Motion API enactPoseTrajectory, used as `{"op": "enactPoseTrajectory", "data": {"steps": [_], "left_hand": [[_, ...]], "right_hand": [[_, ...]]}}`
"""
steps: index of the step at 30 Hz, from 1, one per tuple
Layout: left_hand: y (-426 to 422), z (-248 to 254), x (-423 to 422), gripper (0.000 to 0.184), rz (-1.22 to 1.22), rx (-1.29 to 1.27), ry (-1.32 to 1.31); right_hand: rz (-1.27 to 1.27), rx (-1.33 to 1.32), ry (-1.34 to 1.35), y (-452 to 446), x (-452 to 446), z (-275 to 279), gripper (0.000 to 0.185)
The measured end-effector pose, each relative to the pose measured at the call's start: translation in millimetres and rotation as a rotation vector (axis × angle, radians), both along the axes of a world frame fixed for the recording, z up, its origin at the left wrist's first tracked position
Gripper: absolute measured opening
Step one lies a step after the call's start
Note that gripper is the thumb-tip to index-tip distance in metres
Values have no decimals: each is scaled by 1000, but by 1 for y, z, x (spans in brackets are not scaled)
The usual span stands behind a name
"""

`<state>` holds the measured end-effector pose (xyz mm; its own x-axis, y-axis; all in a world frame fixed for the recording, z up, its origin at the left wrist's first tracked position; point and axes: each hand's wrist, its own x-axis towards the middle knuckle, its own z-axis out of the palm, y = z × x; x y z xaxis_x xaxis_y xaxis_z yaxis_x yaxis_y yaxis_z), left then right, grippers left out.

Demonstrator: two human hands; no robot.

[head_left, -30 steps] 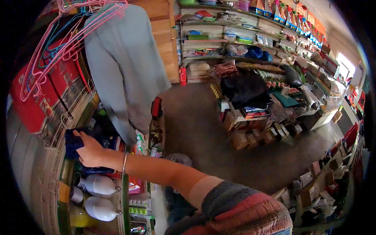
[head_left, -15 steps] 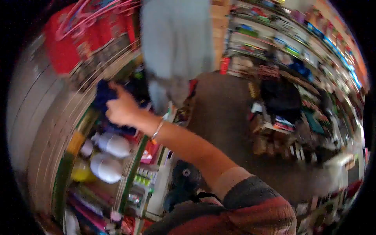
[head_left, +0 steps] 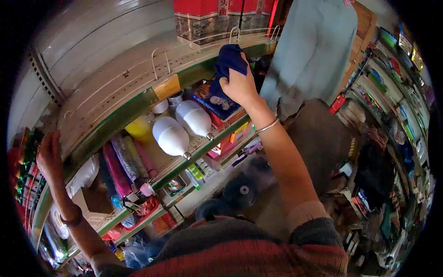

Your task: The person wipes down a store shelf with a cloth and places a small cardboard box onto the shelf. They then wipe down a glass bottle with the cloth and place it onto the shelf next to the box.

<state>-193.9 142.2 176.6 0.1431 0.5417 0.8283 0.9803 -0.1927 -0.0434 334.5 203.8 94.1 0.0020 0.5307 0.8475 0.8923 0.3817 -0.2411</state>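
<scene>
- R hand [head_left: 239, 87]: grip closed round bunched dk-blue cloth [head_left: 228, 59], up by upper shelf's [head_left: 110, 87] green front edge; couldn't tell if cloth touched edge.
- L hand [head_left: 50, 157]: near same shelf's L end; couldn't tell if grip held anything.
- Blue pack [head_left: 222, 104]: below cloth, pic on front, print too small to read.
- 2 white bulbs [head_left: 170, 136]: just L of pack, narrow ends toward lower shelf's front edge.
- Grey-blue trousers [head_left: 318, 51]: hung close on R hand's R side, narrow gap.
- Floor [head_left: 314, 143]: open strip btwn shelving & far racks [head_left: 378, 83].
- Red boxes [head_left: 207, 8]: behind wire rail [head_left: 154, 64], Chinese chars, approx. "头曲".
</scene>
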Motion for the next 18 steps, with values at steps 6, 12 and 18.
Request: {"op": "enactPoseTrajectory", "data": {"steps": [6,12,18], "left_hand": [[-3,8,7,19,-5,-24,-115],[-8,14,17,16,111,60,42],[-8,15,25,15,49,182,100]], "right_hand": [[50,91,60,-9,-5,5,40],[87,64,-21,2,8,-9,61],[136,47,81,-7,9,-4,49]]}}
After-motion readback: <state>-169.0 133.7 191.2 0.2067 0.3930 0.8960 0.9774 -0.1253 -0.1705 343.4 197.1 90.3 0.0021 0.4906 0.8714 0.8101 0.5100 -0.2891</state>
